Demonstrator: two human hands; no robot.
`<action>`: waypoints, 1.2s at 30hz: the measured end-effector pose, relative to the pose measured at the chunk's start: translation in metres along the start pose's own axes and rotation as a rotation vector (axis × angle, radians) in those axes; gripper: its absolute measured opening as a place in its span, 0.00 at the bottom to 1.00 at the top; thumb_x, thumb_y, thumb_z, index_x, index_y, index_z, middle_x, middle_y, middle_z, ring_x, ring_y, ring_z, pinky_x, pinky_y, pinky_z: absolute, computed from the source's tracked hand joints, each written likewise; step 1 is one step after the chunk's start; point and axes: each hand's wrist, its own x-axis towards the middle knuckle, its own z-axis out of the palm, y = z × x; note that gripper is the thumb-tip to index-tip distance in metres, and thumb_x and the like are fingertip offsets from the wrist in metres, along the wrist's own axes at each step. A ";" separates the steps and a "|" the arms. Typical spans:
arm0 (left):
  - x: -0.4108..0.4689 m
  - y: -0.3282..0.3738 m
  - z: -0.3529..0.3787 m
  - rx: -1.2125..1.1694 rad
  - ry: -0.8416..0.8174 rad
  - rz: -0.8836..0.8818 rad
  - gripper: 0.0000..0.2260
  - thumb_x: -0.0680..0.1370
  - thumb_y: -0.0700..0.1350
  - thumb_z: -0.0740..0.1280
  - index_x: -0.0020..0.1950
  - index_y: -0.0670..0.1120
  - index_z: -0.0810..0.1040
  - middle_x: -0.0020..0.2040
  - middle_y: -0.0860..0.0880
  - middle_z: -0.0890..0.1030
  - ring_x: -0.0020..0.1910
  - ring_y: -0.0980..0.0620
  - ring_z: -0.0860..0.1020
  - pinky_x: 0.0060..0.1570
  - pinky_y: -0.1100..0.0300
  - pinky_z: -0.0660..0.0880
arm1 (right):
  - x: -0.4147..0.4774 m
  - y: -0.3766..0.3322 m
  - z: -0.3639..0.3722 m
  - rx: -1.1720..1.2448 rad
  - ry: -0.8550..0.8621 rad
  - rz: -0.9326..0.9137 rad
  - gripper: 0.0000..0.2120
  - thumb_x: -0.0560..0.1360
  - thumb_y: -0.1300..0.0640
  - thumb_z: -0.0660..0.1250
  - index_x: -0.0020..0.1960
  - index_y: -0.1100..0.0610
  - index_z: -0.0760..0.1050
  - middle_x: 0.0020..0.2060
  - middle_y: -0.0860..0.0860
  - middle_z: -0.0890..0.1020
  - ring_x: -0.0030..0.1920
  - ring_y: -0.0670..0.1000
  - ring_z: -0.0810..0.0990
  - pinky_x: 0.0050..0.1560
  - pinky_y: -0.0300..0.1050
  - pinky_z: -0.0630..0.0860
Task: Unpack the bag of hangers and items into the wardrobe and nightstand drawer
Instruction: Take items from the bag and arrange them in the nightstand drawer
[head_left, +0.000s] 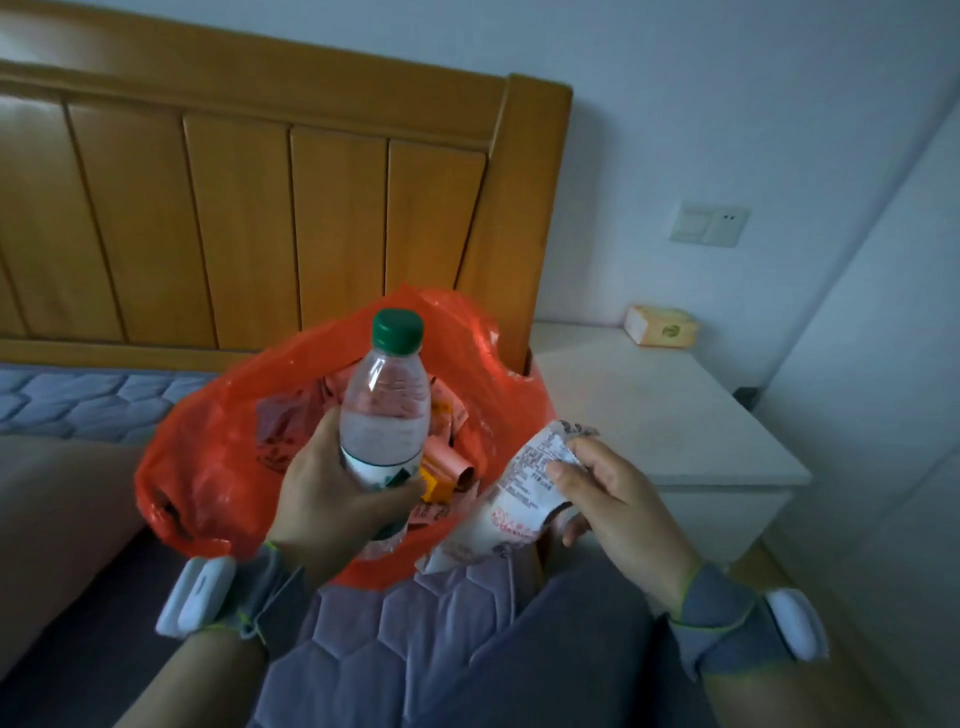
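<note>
An orange plastic bag sits open on the bed's edge, with pink and orange packets inside. My left hand grips a clear water bottle with a green cap, held upright above the bag's mouth. To the right, my right hand pinches a white printed packet beside the bag. The white nightstand stands just right of the bed; its drawer front looks closed. No hangers or wardrobe show.
A wooden headboard rises behind the bag. A small tan box rests at the nightstand's back. A wall switch is above it. A quilted grey mattress pad covers the bed under my arms. A white wall panel stands at far right.
</note>
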 end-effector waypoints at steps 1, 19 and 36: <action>-0.001 0.004 0.003 -0.010 -0.009 0.008 0.27 0.59 0.44 0.81 0.52 0.58 0.73 0.44 0.55 0.81 0.42 0.60 0.80 0.38 0.65 0.74 | -0.004 -0.002 -0.007 -0.001 0.020 0.009 0.16 0.75 0.50 0.61 0.46 0.65 0.68 0.34 0.61 0.68 0.31 0.55 0.75 0.33 0.52 0.74; 0.023 0.070 0.124 -0.184 -0.263 -0.015 0.28 0.57 0.45 0.80 0.53 0.55 0.74 0.47 0.52 0.83 0.45 0.54 0.82 0.44 0.58 0.77 | -0.044 0.029 -0.135 -0.020 0.477 0.158 0.08 0.80 0.54 0.59 0.55 0.55 0.74 0.45 0.57 0.82 0.40 0.52 0.84 0.38 0.48 0.82; 0.159 0.046 0.275 -0.063 -0.187 -0.166 0.26 0.60 0.43 0.80 0.53 0.50 0.71 0.46 0.51 0.78 0.47 0.48 0.77 0.46 0.55 0.74 | 0.078 0.094 -0.216 -0.027 0.416 0.243 0.10 0.80 0.55 0.57 0.49 0.62 0.72 0.41 0.59 0.81 0.34 0.44 0.81 0.32 0.35 0.77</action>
